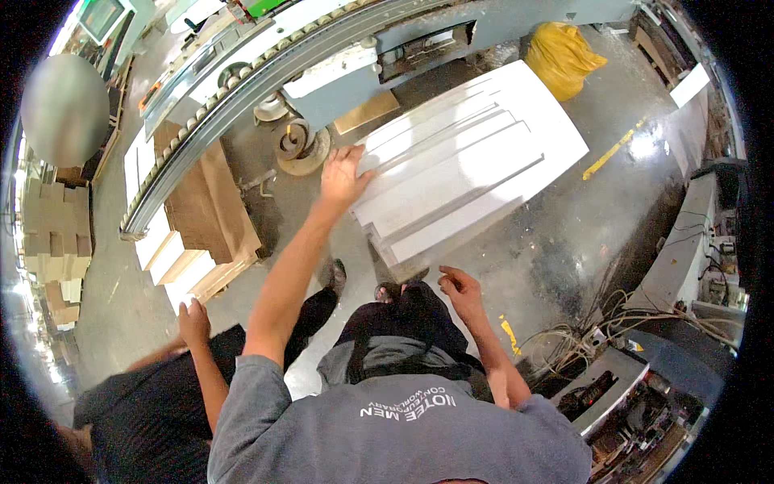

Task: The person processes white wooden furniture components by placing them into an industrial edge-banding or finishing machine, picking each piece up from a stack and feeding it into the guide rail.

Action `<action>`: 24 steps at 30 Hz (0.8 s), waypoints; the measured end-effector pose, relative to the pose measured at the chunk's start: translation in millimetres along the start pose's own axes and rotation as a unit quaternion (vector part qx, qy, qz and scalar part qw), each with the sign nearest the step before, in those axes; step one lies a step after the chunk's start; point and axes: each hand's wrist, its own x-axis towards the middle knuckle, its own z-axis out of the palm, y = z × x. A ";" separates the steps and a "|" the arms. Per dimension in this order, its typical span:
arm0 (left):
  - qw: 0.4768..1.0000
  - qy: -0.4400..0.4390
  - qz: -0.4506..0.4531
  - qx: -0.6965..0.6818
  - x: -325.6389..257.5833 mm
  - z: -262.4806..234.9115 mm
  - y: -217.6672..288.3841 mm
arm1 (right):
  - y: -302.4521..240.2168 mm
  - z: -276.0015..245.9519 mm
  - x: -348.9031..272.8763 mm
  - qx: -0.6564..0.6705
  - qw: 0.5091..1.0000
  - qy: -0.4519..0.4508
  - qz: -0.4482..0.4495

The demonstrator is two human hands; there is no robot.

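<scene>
A stack of white boards of differing lengths lies in front of me, its edges stepped like stairs. My left hand is at the left edge of the stack, thumb and fingers spread, and appears to touch the boards there. Nothing shows in its grasp. My right hand hangs just off the near end of the stack, fingers loosely bent and apart, holding nothing. The support beneath the boards is mostly hidden.
A machine with a roller rail runs across the far side. At left are brown and white panels and a co-worker in black. A yellow sack sits far right. Cables and machinery are at near right.
</scene>
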 end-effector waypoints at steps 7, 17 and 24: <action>0.970 -0.221 0.050 -0.085 50.5 21.2 -45.5 | -2.1 -5.1 -5.4 -0.006 0.997 0.013 0.080; 0.978 -0.138 0.153 -0.019 37.6 35.6 -58.5 | 14.0 66.0 -13.6 0.040 0.983 0.128 0.121; 0.950 -0.210 0.223 -0.060 38.8 12.4 -35.4 | -14.9 121.8 -27.1 0.047 0.961 0.227 0.149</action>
